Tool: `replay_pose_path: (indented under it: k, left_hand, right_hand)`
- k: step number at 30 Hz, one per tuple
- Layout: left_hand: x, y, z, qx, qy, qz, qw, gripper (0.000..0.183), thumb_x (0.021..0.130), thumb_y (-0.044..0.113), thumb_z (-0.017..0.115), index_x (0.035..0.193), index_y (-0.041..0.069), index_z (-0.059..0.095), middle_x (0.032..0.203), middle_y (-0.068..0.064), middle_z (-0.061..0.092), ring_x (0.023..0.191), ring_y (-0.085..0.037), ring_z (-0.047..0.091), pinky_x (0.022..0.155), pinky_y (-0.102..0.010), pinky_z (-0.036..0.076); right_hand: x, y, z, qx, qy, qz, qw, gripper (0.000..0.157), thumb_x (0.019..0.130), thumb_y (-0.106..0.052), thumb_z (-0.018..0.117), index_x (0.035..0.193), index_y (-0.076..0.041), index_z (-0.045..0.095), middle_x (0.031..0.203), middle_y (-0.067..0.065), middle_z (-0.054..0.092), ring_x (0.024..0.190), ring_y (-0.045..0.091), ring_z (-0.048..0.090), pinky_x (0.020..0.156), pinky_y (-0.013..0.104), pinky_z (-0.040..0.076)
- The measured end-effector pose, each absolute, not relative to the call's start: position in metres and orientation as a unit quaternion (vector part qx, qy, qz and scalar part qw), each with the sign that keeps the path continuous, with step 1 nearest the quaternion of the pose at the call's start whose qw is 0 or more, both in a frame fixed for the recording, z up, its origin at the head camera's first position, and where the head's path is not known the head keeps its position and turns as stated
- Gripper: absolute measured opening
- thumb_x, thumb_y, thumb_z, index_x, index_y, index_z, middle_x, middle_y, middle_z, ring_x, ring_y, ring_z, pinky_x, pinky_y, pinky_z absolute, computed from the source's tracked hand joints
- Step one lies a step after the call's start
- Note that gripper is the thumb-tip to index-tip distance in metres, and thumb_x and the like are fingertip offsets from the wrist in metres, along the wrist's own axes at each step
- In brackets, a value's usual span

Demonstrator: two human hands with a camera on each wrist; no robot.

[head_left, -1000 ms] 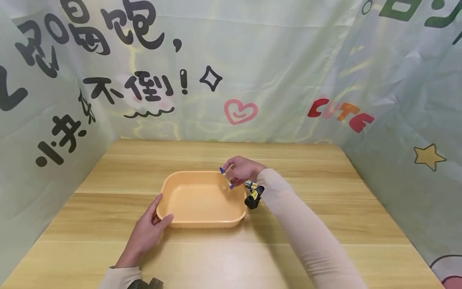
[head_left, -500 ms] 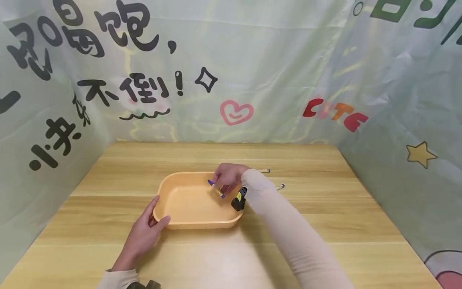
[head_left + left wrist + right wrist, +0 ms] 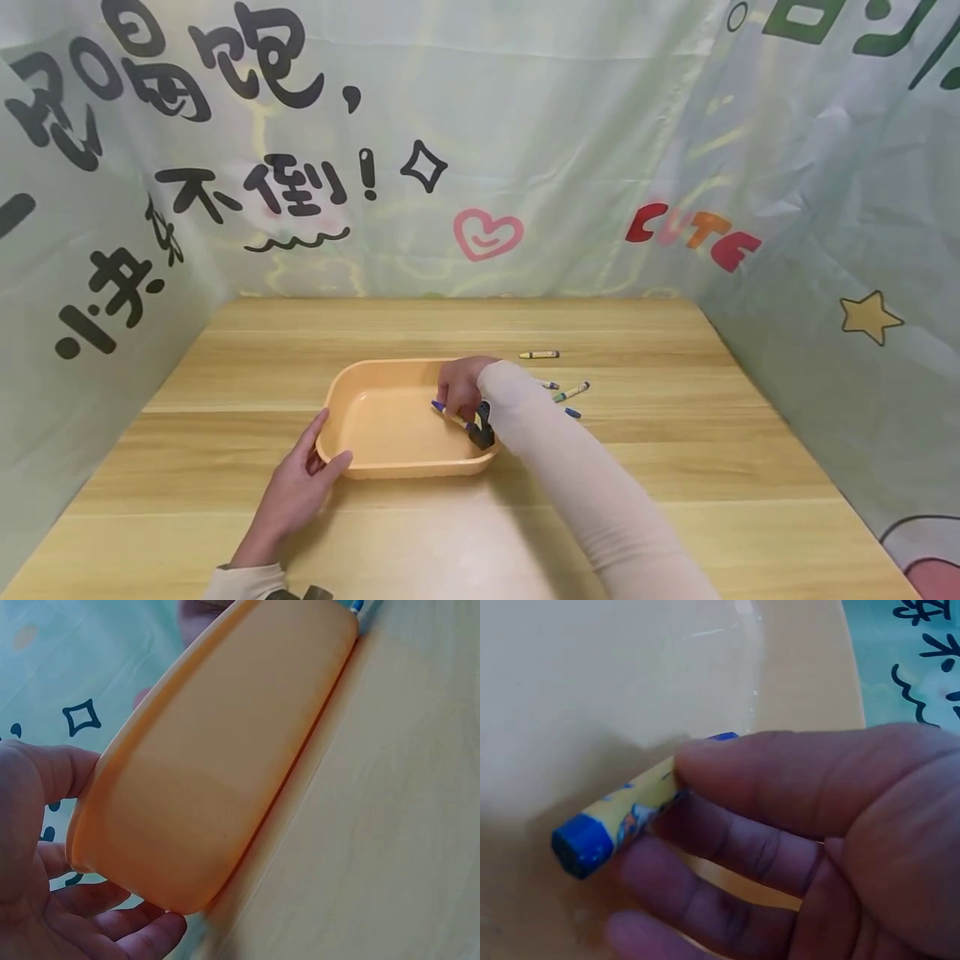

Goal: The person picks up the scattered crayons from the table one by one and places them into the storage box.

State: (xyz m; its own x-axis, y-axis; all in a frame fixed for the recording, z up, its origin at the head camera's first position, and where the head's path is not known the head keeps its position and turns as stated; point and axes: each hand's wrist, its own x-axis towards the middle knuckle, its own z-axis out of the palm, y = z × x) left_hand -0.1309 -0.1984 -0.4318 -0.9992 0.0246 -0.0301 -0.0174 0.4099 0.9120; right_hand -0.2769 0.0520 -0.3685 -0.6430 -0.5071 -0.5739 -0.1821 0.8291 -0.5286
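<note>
My right hand (image 3: 460,387) is inside the orange plastic tray (image 3: 375,467), low over its right part. Between thumb and fingers it pinches a blue crayon (image 3: 641,799) with a yellow printed wrapper; the right wrist view shows it just above or on the tray floor, I cannot tell which. My left hand (image 3: 300,483) grips the tray's near left corner. In the left wrist view the thumb lies at the rim and the fingers (image 3: 154,937) reach under the tray's end.
Several crayons lie on the wooden table right of the tray: a yellow crayon (image 3: 540,355) farthest back, a green crayon (image 3: 572,392), a blue-tipped crayon (image 3: 573,412) and one partly behind the sleeve. A printed cloth (image 3: 570,150) walls the table at the back and sides.
My right hand has carried the blue crayon from the tray's far right rim down into the tray. Crayons on the table have come into view behind the arm. The left hand keeps its hold.
</note>
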Motion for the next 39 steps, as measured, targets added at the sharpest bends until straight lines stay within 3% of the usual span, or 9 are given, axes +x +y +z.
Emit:
replay_pose_path:
  k: [18, 23, 28, 33, 39]
  left_hand:
    - [-0.131, -0.2, -0.433, 0.013, 0.844, 0.537, 0.013, 0.079, 0.097, 0.03, 0.062, 0.157, 0.011, 0.013, 0.153, -0.023, 0.027, 0.134, -0.032, 0.039, 0.093, -0.012, 0.037]
    - [-0.131, -0.199, -0.433, 0.016, 0.841, 0.541, 0.009, 0.08, 0.096, 0.031, 0.062, 0.156, 0.011, 0.014, 0.153, -0.024, 0.028, 0.134, -0.033, 0.039, 0.094, -0.014, 0.038]
    - [-0.131, -0.199, -0.434, 0.013, 0.844, 0.536, 0.007, 0.079, 0.096, 0.031, 0.063, 0.156, 0.012, 0.016, 0.152, -0.023, 0.031, 0.133, -0.032, 0.04, 0.089, -0.008, 0.038]
    - [-0.131, -0.199, -0.434, 0.013, 0.844, 0.536, 0.007, 0.078, 0.096, 0.031, 0.063, 0.156, 0.013, 0.016, 0.151, -0.023, 0.032, 0.133, -0.031, 0.041, 0.088, -0.008, 0.039]
    - [-0.131, -0.199, -0.433, 0.01, 0.839, 0.545, 0.012, 0.079, 0.096, 0.028, 0.063, 0.157, 0.012, 0.015, 0.152, -0.022, 0.031, 0.133, -0.031, 0.04, 0.088, -0.009, 0.039]
  right_hand:
    - [-0.273, 0.047, -0.374, -0.165, 0.899, -0.207, 0.349, 0.008, 0.087, 0.0, 0.07, 0.088, -0.004, 0.063, 0.07, 0.007, 0.063, 0.056, 0.015, 0.06, 0.051, 0.021, 0.048]
    - [-0.274, 0.049, -0.371, -0.176, 0.883, -0.233, 0.367, 0.017, 0.088, 0.006, 0.062, 0.074, -0.003, 0.059, 0.063, 0.005, 0.057, 0.05, 0.012, 0.052, 0.047, 0.019, 0.044]
    - [-0.278, 0.055, -0.364, -0.17, 0.873, -0.268, 0.371, 0.013, 0.086, 0.006, 0.054, 0.08, -0.005, 0.057, 0.069, 0.004, 0.053, 0.052, 0.013, 0.046, 0.047, 0.022, 0.04]
    - [-0.283, 0.065, -0.352, -0.164, 0.872, -0.293, 0.356, 0.009, 0.09, -0.001, 0.055, 0.095, -0.006, 0.06, 0.085, 0.006, 0.058, 0.067, 0.019, 0.059, 0.058, 0.03, 0.054]
    - [-0.29, 0.086, -0.339, -0.176, 0.877, -0.298, 0.333, 0.007, 0.097, -0.013, 0.058, 0.098, -0.006, 0.059, 0.091, 0.01, 0.062, 0.073, 0.021, 0.066, 0.062, 0.033, 0.058]
